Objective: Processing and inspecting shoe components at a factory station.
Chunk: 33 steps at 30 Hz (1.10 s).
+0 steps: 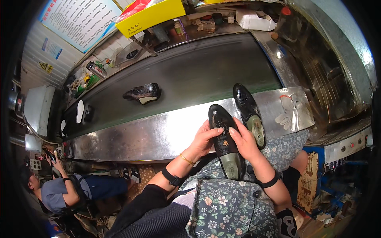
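Between my two hands is a black shoe (220, 121) with a small gold ornament on its upper and a green shoe last in its heel end. My left hand (204, 139) grips its left side, thumb lying across the upper. From the other side my right hand (243, 139) holds it, thumb pressed on the upper near the ornament. The shoe's toe points away from me. Just to the right, a second black shoe (244, 101) with a green last lies on the metal ledge (158, 135), its toe over the dark conveyor belt (198, 67).
Farther left on the belt lies another dark shoe (143, 93), with a white insole (80, 111) beyond it. Pale gloves (286, 113) rest on the ledge at right. A yellow box (151, 18) and bottles stand on the back shelf. At lower left sits another person (65, 190).
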Available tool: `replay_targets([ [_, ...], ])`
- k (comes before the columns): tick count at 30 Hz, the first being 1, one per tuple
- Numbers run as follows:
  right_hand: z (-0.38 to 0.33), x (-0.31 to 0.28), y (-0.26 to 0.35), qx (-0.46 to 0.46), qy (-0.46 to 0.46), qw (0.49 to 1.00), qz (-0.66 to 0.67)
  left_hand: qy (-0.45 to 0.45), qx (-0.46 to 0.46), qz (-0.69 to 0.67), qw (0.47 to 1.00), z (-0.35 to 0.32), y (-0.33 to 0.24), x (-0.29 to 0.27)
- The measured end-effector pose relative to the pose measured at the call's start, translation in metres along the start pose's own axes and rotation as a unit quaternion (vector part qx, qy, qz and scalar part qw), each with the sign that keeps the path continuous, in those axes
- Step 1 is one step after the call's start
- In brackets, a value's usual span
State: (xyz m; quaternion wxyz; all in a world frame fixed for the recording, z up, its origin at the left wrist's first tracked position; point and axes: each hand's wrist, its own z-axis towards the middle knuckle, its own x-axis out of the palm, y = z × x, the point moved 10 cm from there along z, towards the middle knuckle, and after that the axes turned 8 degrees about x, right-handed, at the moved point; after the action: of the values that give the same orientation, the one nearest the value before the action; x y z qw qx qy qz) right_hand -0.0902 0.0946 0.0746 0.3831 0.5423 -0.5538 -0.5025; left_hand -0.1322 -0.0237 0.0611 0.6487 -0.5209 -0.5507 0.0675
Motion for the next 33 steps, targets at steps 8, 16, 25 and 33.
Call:
replay_targets([
  [8,-0.063,0.023,0.019,0.015,0.113,0.935,-0.336,-0.126,0.004,0.011,0.992,-0.006,0.003,-0.023],
  [16,-0.070,0.015,0.004,-0.029,0.070,0.980,-0.186,-0.123,0.044,0.058,0.990,-0.013,-0.013,-0.022],
  [25,-0.074,0.011,-0.001,-0.079,0.070,0.973,-0.205,-0.019,0.049,0.063,0.997,-0.020,-0.027,-0.006],
  [33,-0.054,0.005,-0.022,0.053,0.126,0.988,0.072,-0.032,0.056,0.149,0.987,-0.014,-0.025,-0.004],
])
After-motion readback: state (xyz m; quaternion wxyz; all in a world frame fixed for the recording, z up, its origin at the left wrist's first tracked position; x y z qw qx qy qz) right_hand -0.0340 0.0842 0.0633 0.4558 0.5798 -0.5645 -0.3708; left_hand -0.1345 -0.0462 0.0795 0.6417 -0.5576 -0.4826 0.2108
